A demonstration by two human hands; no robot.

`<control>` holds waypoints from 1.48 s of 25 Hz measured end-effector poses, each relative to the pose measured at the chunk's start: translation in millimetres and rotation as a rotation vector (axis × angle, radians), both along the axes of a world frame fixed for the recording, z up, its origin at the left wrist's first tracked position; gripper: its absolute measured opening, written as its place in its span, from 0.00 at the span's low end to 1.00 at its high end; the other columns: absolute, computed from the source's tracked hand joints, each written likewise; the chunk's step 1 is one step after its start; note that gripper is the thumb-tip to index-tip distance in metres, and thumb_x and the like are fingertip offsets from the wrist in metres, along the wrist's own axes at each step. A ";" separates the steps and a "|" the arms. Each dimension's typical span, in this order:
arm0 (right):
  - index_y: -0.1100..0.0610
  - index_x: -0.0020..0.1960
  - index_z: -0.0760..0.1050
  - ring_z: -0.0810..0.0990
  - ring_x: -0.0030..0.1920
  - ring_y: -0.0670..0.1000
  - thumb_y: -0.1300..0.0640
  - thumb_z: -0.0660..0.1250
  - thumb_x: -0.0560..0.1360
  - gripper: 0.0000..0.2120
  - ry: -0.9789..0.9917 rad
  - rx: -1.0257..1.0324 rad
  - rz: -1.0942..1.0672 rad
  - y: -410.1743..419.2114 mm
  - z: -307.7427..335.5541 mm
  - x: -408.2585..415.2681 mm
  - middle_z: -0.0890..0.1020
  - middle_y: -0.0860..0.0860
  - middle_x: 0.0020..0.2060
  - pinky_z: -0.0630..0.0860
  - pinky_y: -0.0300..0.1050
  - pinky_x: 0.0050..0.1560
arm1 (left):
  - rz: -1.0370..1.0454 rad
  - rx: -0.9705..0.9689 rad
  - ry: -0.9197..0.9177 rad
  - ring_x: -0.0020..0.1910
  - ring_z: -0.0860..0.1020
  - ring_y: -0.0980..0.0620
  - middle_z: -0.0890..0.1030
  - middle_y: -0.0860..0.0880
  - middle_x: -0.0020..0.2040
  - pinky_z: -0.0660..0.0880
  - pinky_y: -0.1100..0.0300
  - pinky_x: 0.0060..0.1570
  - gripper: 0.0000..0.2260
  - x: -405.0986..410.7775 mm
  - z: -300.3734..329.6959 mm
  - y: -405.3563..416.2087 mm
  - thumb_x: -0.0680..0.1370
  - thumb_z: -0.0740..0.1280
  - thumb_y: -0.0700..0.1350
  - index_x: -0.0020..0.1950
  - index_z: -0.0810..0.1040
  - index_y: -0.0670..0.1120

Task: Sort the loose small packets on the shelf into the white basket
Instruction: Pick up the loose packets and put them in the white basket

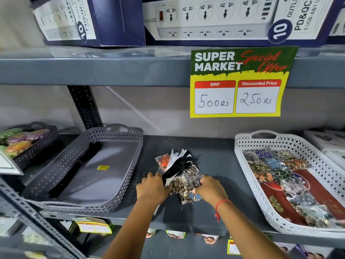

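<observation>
A small heap of loose clear packets (183,181) filled with gold and coloured trinkets lies in the middle of the grey shelf (214,165), mixed with black and white strips (179,159) and a packet of red beads (163,160). My left hand (152,187) rests on the heap's left side, fingers closed on a black strip. My right hand (211,188) grips the packets from the right. The white basket (242,161) stands on the right and holds several similar packets.
A grey perforated basket (104,150) with black strips stands left of the heap. A darker basket (43,135) of coloured items is at far left. A yellow price sign (237,98) hangs from the shelf above. Boxes line the top shelf.
</observation>
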State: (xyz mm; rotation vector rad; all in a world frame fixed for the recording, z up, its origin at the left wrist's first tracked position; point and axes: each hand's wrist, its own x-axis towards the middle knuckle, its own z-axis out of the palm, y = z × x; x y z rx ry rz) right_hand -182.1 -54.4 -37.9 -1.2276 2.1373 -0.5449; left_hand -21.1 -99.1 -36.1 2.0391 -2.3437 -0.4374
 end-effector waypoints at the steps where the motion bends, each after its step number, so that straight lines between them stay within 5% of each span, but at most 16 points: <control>1: 0.47 0.42 0.72 0.75 0.42 0.55 0.63 0.65 0.71 0.10 0.001 0.008 0.001 -1.9 0.6 -0.4 0.81 0.58 0.49 0.62 0.37 0.26 | -0.007 0.008 0.012 0.64 0.74 0.40 0.74 0.43 0.65 0.73 0.47 0.60 0.21 -3.0 0.5 -2.8 0.76 0.61 0.53 0.65 0.70 0.43; 3: 0.49 0.32 0.64 0.74 0.40 0.54 0.63 0.65 0.71 0.15 0.010 0.048 0.005 -4.3 1.6 -0.6 0.78 0.56 0.44 0.63 0.37 0.25 | 0.007 0.026 0.058 0.62 0.75 0.39 0.76 0.41 0.63 0.74 0.47 0.58 0.17 -5.0 -0.8 -6.8 0.79 0.59 0.49 0.63 0.71 0.41; 4: 0.50 0.35 0.68 0.74 0.40 0.54 0.63 0.65 0.71 0.12 0.012 0.050 0.011 -4.9 2.9 -1.2 0.78 0.56 0.45 0.64 0.37 0.27 | 0.011 0.035 0.089 0.62 0.75 0.39 0.76 0.40 0.63 0.74 0.47 0.59 0.16 -4.5 -1.1 -7.1 0.79 0.58 0.47 0.63 0.71 0.40; 5: 0.50 0.43 0.74 0.74 0.41 0.54 0.63 0.66 0.71 0.08 0.011 0.040 0.024 -4.6 3.8 -1.4 0.79 0.57 0.46 0.66 0.38 0.30 | 0.012 0.035 0.123 0.62 0.75 0.38 0.75 0.39 0.63 0.74 0.47 0.59 0.16 -3.7 -0.7 -6.4 0.80 0.58 0.47 0.63 0.70 0.39; 8: 0.56 0.61 0.74 0.74 0.42 0.54 0.62 0.66 0.71 0.18 -0.016 0.029 0.034 -5.5 0.3 -3.8 0.77 0.54 0.45 0.69 0.38 0.36 | 0.036 -0.061 0.247 0.60 0.75 0.36 0.74 0.38 0.62 0.73 0.46 0.56 0.15 4.3 5.9 -3.7 0.80 0.57 0.46 0.61 0.70 0.38; 11: 0.49 0.40 0.73 0.73 0.41 0.54 0.62 0.65 0.72 0.08 -0.028 0.032 0.020 -5.5 -1.9 -2.6 0.76 0.53 0.45 0.69 0.39 0.40 | 0.125 -0.217 0.360 0.58 0.74 0.35 0.73 0.35 0.61 0.72 0.45 0.54 0.14 19.1 16.4 -7.4 0.80 0.57 0.45 0.59 0.70 0.35; 13: 0.48 0.43 0.73 0.74 0.41 0.54 0.62 0.65 0.72 0.09 -0.022 0.023 0.030 -5.8 -1.9 -1.6 0.81 0.56 0.50 0.69 0.40 0.42 | 0.176 -0.248 0.392 0.59 0.73 0.34 0.72 0.34 0.61 0.71 0.45 0.55 0.14 25.0 18.7 -10.7 0.80 0.57 0.44 0.59 0.70 0.34; 15: 0.52 0.55 0.76 0.74 0.42 0.54 0.61 0.66 0.72 0.13 -0.009 0.020 0.032 -4.8 0.6 -0.9 0.82 0.58 0.55 0.69 0.40 0.42 | 0.199 -0.169 0.311 0.61 0.73 0.34 0.72 0.35 0.63 0.71 0.45 0.57 0.13 26.3 13.0 -12.7 0.80 0.57 0.42 0.60 0.68 0.35; 17: 0.49 0.41 0.72 0.74 0.41 0.54 0.60 0.66 0.72 0.06 0.004 0.030 0.040 -5.0 -0.7 -2.0 0.82 0.57 0.49 0.69 0.39 0.38 | 0.224 -0.059 0.210 0.62 0.74 0.35 0.73 0.35 0.64 0.71 0.45 0.60 0.13 25.2 4.1 -11.5 0.79 0.55 0.38 0.63 0.66 0.36; 19: 0.50 0.33 0.65 0.73 0.41 0.55 0.60 0.65 0.72 0.13 0.020 0.046 0.044 -6.8 -3.2 -3.7 0.78 0.55 0.45 0.69 0.40 0.38 | 0.254 -0.015 0.185 0.62 0.75 0.36 0.74 0.35 0.64 0.72 0.46 0.61 0.15 25.6 -4.1 -12.5 0.79 0.52 0.35 0.65 0.65 0.37; 21: 0.53 0.46 0.75 0.76 0.46 0.57 0.60 0.64 0.72 0.05 0.090 0.053 0.090 -8.3 -1.5 -3.2 0.81 0.57 0.51 0.72 0.44 0.43 | 0.255 -0.014 0.159 0.63 0.75 0.37 0.73 0.35 0.65 0.72 0.46 0.61 0.20 26.1 -7.4 -14.7 0.78 0.50 0.34 0.70 0.60 0.37; 23: 0.58 0.58 0.74 0.76 0.56 0.61 0.60 0.62 0.72 0.15 0.228 -0.008 0.092 -14.0 5.5 1.0 0.79 0.59 0.57 0.74 0.49 0.51 | 0.222 -0.026 0.102 0.65 0.73 0.37 0.69 0.36 0.69 0.72 0.46 0.62 0.25 24.4 -5.1 -14.4 0.78 0.52 0.35 0.75 0.53 0.38; 25: 0.57 0.57 0.76 0.73 0.60 0.61 0.60 0.61 0.73 0.13 0.342 -0.184 0.069 -24.3 18.1 13.2 0.77 0.57 0.58 0.73 0.50 0.56 | 0.115 -0.118 -0.055 0.67 0.70 0.39 0.62 0.39 0.73 0.72 0.47 0.61 0.26 20.8 -0.6 -9.0 0.79 0.54 0.39 0.76 0.51 0.41; 29: 0.55 0.55 0.78 0.73 0.60 0.58 0.62 0.60 0.71 0.15 0.431 -0.362 0.179 -69.9 40.8 51.5 0.79 0.54 0.57 0.71 0.49 0.58 | -0.147 -0.216 -0.285 0.75 0.54 0.40 0.50 0.42 0.79 0.63 0.45 0.67 0.21 16.2 -8.8 -6.0 0.80 0.53 0.43 0.73 0.63 0.46; 37: 0.54 0.61 0.75 0.68 0.67 0.57 0.57 0.61 0.72 0.17 0.510 0.159 0.352 -123.6 18.2 76.2 0.75 0.54 0.65 0.63 0.53 0.65 | -0.152 -0.143 -0.232 0.76 0.51 0.41 0.48 0.44 0.79 0.65 0.48 0.69 0.22 19.4 -7.5 -27.3 0.79 0.55 0.41 0.74 0.64 0.46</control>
